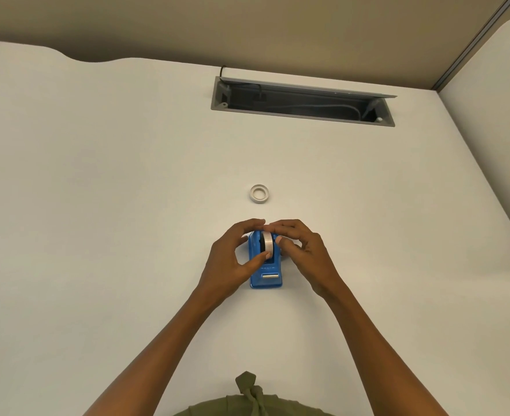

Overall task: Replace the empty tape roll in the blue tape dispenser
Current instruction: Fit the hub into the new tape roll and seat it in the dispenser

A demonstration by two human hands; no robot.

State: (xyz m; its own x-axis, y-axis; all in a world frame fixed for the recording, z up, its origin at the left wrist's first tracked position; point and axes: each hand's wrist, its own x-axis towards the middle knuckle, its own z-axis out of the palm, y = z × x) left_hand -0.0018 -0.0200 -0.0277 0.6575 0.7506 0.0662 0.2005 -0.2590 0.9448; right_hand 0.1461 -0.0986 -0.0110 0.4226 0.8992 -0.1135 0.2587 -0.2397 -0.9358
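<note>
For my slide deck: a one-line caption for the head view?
Both hands seat a tape roll in the blue dispenser; a thin ring lies beyond.

the tape dispenser (266, 273) is bright blue. its tape roll (268, 242) is white, and the desk (97, 175) plain off-white.

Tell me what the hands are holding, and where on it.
Both hands, left and right, pinch the tape roll by its rim as it sits in the blue tape dispenser.
</note>
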